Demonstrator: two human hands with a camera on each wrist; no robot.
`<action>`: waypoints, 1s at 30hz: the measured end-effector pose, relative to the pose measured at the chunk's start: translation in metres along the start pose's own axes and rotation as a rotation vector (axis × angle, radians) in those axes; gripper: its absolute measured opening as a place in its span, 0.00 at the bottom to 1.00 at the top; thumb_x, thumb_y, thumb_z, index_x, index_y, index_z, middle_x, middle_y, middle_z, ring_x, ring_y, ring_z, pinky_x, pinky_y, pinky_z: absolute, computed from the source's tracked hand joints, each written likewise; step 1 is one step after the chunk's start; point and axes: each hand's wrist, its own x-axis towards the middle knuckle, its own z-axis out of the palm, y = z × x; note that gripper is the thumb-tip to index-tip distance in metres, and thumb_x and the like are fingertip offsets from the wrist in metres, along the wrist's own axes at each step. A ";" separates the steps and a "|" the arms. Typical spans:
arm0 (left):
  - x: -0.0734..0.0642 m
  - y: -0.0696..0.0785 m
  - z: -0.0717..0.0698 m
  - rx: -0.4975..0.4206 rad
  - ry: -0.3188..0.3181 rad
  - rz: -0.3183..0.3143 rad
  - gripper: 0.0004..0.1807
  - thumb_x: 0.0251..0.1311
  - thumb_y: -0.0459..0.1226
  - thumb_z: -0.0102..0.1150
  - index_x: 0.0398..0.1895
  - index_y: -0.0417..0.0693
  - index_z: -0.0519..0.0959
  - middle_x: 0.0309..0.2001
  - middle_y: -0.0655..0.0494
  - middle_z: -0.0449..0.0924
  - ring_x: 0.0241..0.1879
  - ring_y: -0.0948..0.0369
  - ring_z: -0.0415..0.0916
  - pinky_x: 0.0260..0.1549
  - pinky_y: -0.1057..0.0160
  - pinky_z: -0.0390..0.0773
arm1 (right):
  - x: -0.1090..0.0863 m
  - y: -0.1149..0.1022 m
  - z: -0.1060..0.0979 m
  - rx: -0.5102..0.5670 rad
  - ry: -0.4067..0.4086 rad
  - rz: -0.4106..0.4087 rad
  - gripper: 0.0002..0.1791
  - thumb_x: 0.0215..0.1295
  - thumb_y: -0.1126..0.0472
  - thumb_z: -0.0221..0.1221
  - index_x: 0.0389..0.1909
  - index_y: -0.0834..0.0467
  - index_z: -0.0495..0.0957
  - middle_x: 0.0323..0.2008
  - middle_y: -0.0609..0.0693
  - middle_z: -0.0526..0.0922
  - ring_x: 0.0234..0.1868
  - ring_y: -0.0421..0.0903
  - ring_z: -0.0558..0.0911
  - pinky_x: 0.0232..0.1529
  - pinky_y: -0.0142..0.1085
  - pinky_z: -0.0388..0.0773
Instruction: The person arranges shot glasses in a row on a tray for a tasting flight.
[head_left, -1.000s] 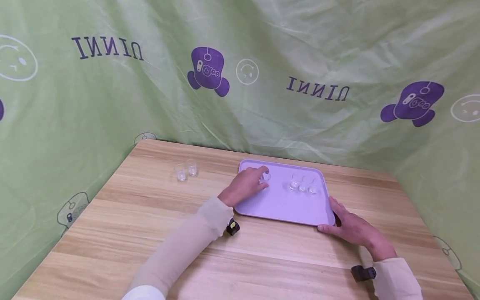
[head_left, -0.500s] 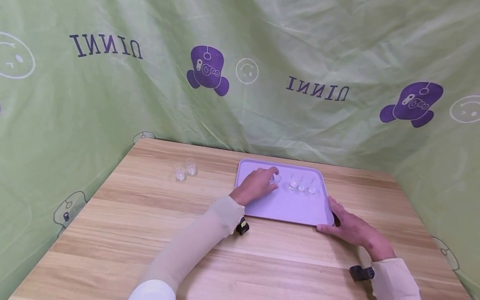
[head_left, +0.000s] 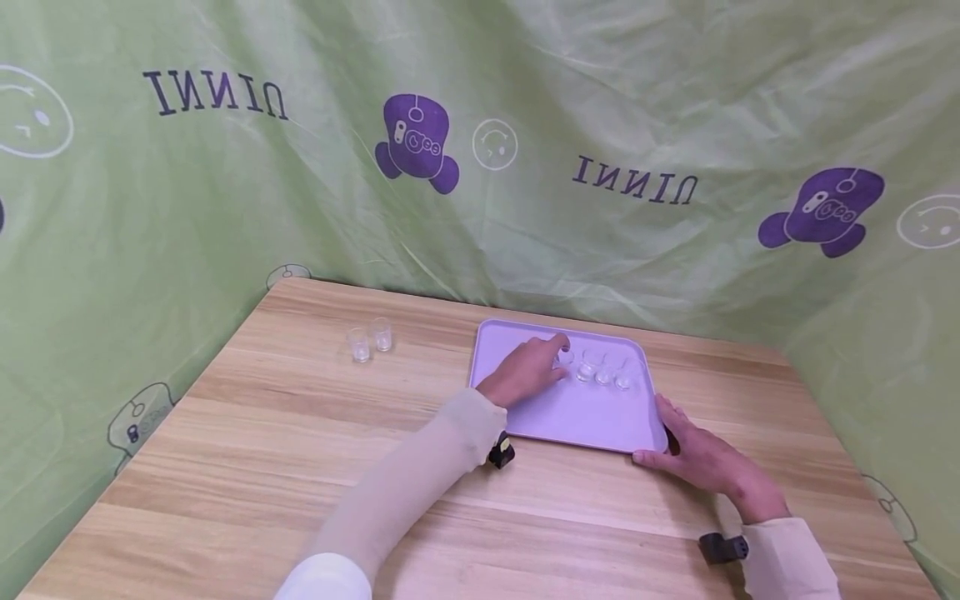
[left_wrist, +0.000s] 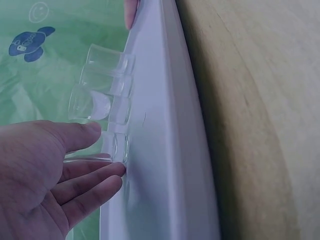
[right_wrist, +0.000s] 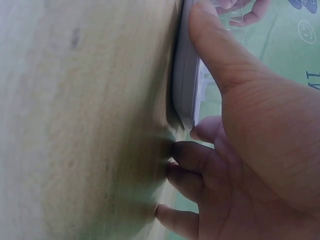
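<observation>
In the head view a light purple tray [head_left: 570, 421] lies on the wooden table. My left hand [head_left: 525, 373] reaches over it and holds a small clear glass [left_wrist: 117, 145] between thumb and fingers, the glass upright and low over the tray's surface. Close to its right stand several more small clear glasses in a row, the nearest glass [left_wrist: 90, 102] right by my thumb. My right hand [head_left: 701, 454] rests at the tray's near right corner; in the right wrist view the thumb lies along the rim and the other fingers are spread, fingertips down at the table.
Two more small clear glasses [head_left: 360, 347] stand on the table [head_left: 300, 450], left of the tray. A green printed cloth [head_left: 322, 192] hangs behind the table and along its sides. Dark wrist cameras [head_left: 501, 451] sit at both sleeves.
My left hand has moved right across the tray with the glass, up to beside the row of glasses. The right hand has stayed at the tray's corner.
</observation>
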 end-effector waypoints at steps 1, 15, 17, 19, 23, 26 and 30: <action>0.000 0.001 0.000 0.000 -0.004 -0.004 0.20 0.71 0.41 0.64 0.62 0.48 0.75 0.44 0.52 0.85 0.42 0.58 0.82 0.43 0.61 0.80 | 0.000 0.000 0.000 0.002 -0.001 0.001 0.63 0.65 0.36 0.65 0.80 0.70 0.40 0.75 0.79 0.46 0.73 0.79 0.48 0.67 0.71 0.51; 0.006 0.005 0.001 0.028 -0.055 -0.050 0.19 0.72 0.44 0.63 0.62 0.52 0.75 0.45 0.49 0.85 0.36 0.59 0.78 0.38 0.58 0.79 | 0.001 0.001 0.000 0.011 -0.004 -0.004 0.63 0.66 0.37 0.66 0.80 0.70 0.39 0.75 0.79 0.45 0.73 0.80 0.47 0.67 0.72 0.51; 0.007 0.005 0.001 0.042 -0.059 -0.062 0.19 0.72 0.45 0.63 0.62 0.52 0.75 0.43 0.51 0.84 0.35 0.59 0.77 0.37 0.57 0.79 | 0.001 0.001 0.000 0.010 -0.007 0.003 0.63 0.66 0.37 0.66 0.80 0.70 0.39 0.75 0.79 0.45 0.73 0.79 0.48 0.67 0.72 0.51; 0.008 0.005 0.002 0.046 -0.063 -0.071 0.19 0.72 0.45 0.63 0.61 0.52 0.76 0.43 0.51 0.84 0.35 0.59 0.77 0.37 0.57 0.78 | 0.001 0.002 0.000 0.007 -0.009 0.005 0.63 0.65 0.37 0.66 0.80 0.70 0.39 0.75 0.79 0.45 0.73 0.80 0.48 0.66 0.72 0.52; 0.009 0.006 0.004 0.052 -0.069 -0.077 0.19 0.72 0.45 0.63 0.61 0.51 0.77 0.44 0.52 0.84 0.37 0.59 0.77 0.38 0.58 0.78 | 0.001 0.001 0.001 0.016 -0.011 0.007 0.63 0.65 0.37 0.66 0.80 0.70 0.39 0.75 0.79 0.45 0.73 0.79 0.47 0.67 0.72 0.51; 0.010 0.008 0.004 0.055 -0.066 -0.075 0.19 0.71 0.45 0.64 0.61 0.51 0.77 0.46 0.52 0.85 0.38 0.60 0.77 0.39 0.59 0.78 | 0.001 0.001 0.001 0.015 -0.011 0.007 0.63 0.66 0.37 0.66 0.80 0.70 0.38 0.75 0.79 0.45 0.73 0.80 0.47 0.67 0.72 0.51; 0.010 0.009 0.004 0.059 -0.056 -0.072 0.20 0.71 0.45 0.65 0.61 0.49 0.78 0.48 0.52 0.85 0.39 0.60 0.79 0.40 0.61 0.79 | 0.002 0.002 0.000 0.007 -0.010 0.004 0.63 0.65 0.37 0.66 0.80 0.69 0.38 0.74 0.80 0.45 0.73 0.80 0.48 0.66 0.72 0.52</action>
